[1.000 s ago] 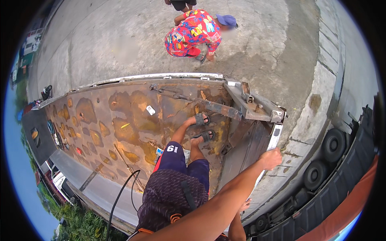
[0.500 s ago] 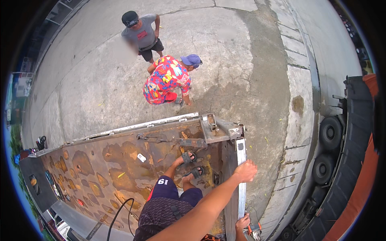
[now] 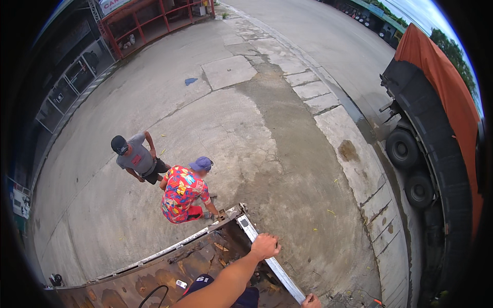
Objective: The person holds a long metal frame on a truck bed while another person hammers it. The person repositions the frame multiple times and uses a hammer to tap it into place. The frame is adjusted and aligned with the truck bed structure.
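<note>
A long silver metal bar (image 3: 280,274) lies along the top of the truck bed's side wall. My left hand (image 3: 265,246) is closed over it, about midway along, with the knuckles up and the fingertips past its outer edge. At the lower edge of the view my right hand (image 3: 310,302) is curled on the bar's near end, partly cut off. The bar's far end meets the rusty bed's corner (image 3: 233,213). Just beyond that corner a bent-over person in a flowered shirt (image 3: 184,192) has a hand close to the metal.
Another person in a grey shirt (image 3: 139,158) stands behind. A small white object (image 3: 181,283) and a black cable (image 3: 153,293) lie on the rusty bed floor (image 3: 149,285). Outside the bar lies concrete ground (image 3: 308,226). A dark truck with an orange cover (image 3: 429,61) is parked at right.
The view has tilted upward, so the bed, bar and hands sit lower in the picture. Both hands stay on the bar. The grey-shirted person's right arm now hangs lower.
</note>
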The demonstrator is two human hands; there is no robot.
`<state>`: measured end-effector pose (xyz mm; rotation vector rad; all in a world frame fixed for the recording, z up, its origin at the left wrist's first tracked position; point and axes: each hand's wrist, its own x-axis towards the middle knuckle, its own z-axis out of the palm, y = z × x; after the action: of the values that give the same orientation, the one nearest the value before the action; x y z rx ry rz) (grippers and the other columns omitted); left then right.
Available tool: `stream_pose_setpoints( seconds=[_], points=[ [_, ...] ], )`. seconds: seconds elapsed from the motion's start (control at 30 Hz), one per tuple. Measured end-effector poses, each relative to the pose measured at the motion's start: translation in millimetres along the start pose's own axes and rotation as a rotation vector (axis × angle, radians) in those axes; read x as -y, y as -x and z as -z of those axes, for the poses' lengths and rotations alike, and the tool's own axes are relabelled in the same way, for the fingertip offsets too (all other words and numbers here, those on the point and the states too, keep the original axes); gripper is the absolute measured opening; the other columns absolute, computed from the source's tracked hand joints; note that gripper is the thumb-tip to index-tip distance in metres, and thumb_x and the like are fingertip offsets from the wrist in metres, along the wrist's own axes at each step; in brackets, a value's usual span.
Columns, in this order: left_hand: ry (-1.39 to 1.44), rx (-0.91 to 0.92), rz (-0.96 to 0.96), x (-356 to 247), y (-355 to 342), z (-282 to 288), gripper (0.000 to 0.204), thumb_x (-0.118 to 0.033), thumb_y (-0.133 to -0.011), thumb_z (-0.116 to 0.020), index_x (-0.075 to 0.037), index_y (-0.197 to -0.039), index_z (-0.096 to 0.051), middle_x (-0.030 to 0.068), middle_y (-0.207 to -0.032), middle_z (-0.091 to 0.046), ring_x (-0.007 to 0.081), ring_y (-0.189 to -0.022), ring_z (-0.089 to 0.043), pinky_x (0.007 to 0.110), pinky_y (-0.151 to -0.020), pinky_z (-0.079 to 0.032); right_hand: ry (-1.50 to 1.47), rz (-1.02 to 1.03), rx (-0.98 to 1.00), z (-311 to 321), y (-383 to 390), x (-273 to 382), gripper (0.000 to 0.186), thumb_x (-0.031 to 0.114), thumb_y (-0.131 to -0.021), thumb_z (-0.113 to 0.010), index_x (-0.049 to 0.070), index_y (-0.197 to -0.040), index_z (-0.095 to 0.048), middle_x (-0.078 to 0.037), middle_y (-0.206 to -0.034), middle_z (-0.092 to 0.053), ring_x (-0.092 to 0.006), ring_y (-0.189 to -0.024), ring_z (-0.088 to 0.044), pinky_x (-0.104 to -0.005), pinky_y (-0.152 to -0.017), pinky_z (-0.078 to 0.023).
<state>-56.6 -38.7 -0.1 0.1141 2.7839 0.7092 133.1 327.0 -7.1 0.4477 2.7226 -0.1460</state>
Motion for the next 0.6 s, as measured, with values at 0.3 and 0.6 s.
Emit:
stream_pose_setpoints(
  seconds=[0.3,0.6],
  points=[
    [-0.033,-0.122,-0.018,9.7,8.9,-8.0,0.035,-0.04,-0.088,-0.063,-0.006,-0.093,-0.071,0.0155,-0.089,-0.073,0.0342,-0.09,-0.071,0.047,-0.082,-0.055,-0.307,0.054,-0.187,-18.0,9.7,6.3,0.041,0.038,-0.096,-0.055,0.003,-0.083,-0.072,-0.022,-0.077,-0.069,-0.0457,-0.073,-0.066,-0.056,-0.068,-0.05],
    [-0.077,-0.089,-0.031,17.2,10.9,-20.2,0.03,-0.037,-0.087,-0.063,-0.009,-0.091,-0.071,0.0131,-0.086,-0.073,0.0327,-0.087,-0.071,0.047,-0.079,-0.055,-0.297,0.118,-0.3,-4.8,13.1,15.4,0.028,0.027,-0.09,-0.06,0.006,-0.072,-0.067,-0.017,-0.073,-0.067,-0.0431,-0.067,-0.064,-0.0536,-0.062,-0.049]
  ],
)
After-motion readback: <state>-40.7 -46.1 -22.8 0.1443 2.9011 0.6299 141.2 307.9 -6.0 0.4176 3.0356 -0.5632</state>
